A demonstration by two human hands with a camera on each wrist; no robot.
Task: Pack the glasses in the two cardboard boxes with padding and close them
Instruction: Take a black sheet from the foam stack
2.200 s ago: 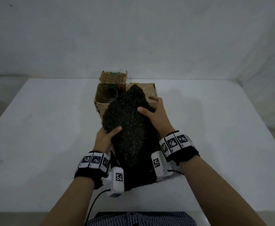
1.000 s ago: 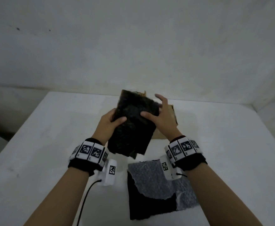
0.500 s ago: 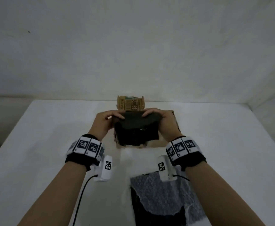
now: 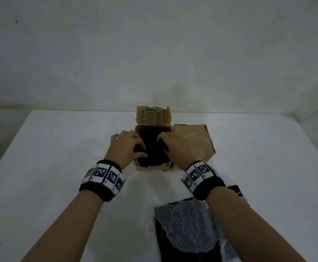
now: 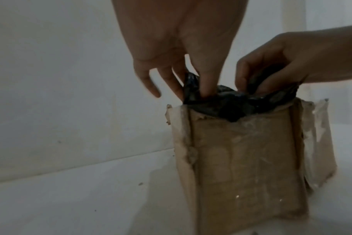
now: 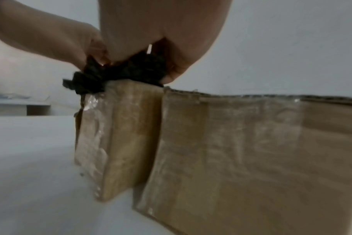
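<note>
- Cardboard boxes: the open box (image 4: 150,165) stands mid-worktop, its printed flap (image 4: 153,118) upright at the far side; the second box (image 4: 193,142) is just beside it on the right, and I judge it closed.
- Padding: a dark bubble-wrap wad (image 4: 152,146) fills the mouth of the open box and rides over the near rim, as the left wrist view shows.
- Left hand (image 4: 127,146): grip curled into the wad's left edge, fingers pushed down into it at the box mouth.
- Right hand (image 4: 174,147): grip likewise pinching the wad on its right side, beside the wall shared with the second box.
- Glasses: not visible in any view; I cannot confirm from here that one sits under the wad.
- Spare padding: further sheets (image 4: 188,229) lie on the near worktop (image 4: 50,167), well apart from the boxes.
- Step in hand, in my judgement: seating the padding below the rim.
- Recommended practice: press evenly with both hands, tuck the near overhang inside, and work the corners first.
- Risk: hard thrusting at the centre could load any glass beneath; a wad left proud would keep the flap from lying flat.
</note>
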